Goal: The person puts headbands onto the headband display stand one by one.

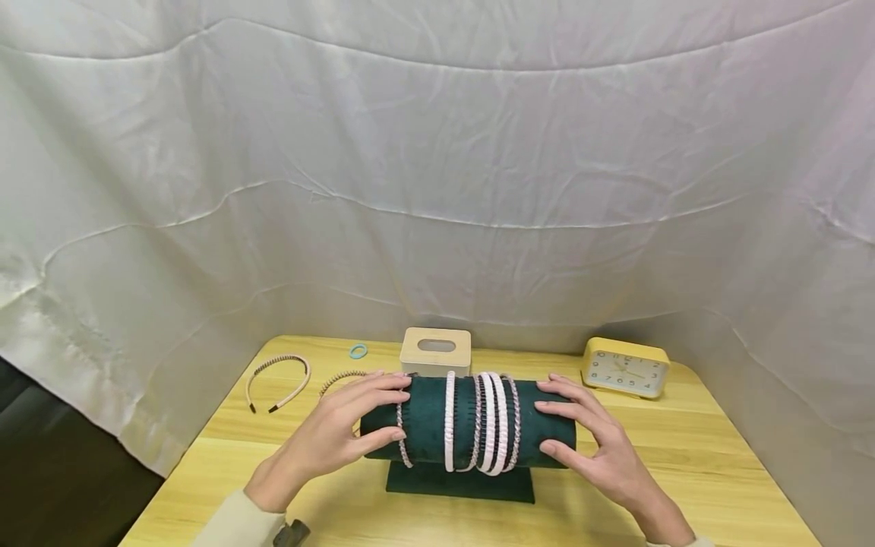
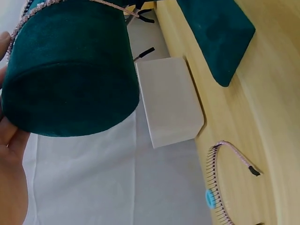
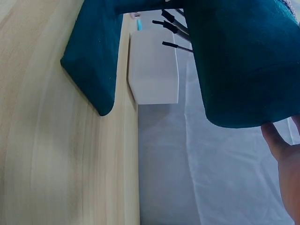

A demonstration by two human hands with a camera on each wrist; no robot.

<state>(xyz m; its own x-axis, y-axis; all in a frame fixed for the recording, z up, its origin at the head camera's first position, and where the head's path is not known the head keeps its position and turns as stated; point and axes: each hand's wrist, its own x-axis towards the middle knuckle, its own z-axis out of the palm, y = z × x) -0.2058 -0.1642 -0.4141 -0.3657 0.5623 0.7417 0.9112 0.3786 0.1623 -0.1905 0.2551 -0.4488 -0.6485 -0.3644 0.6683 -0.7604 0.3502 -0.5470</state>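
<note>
A dark green velvety headband stand (image 1: 427,418), a horizontal roll on a flat base, stands at the front of the table. My left hand (image 1: 331,433) grips its left end, fingers over the top and thumb in front, touching a braided pinkish headband (image 1: 406,454). At the right end my right hand (image 1: 601,448) holds the roll the same way. Between the hands, a white headband (image 1: 449,425) and several white and braided headbands (image 1: 502,429) sit around the roll. The right wrist view shows black headband tips (image 3: 171,27) sticking out behind it.
Behind the stand is a tissue box (image 1: 410,353) with a wooden lid. A yellow clock (image 1: 625,368) stands back right. On the left lie a pink headband (image 1: 305,376), another toothed headband (image 1: 342,374) partly behind my left hand, and a small blue ring (image 1: 352,352). Grey curtains (image 1: 478,266) surround the table.
</note>
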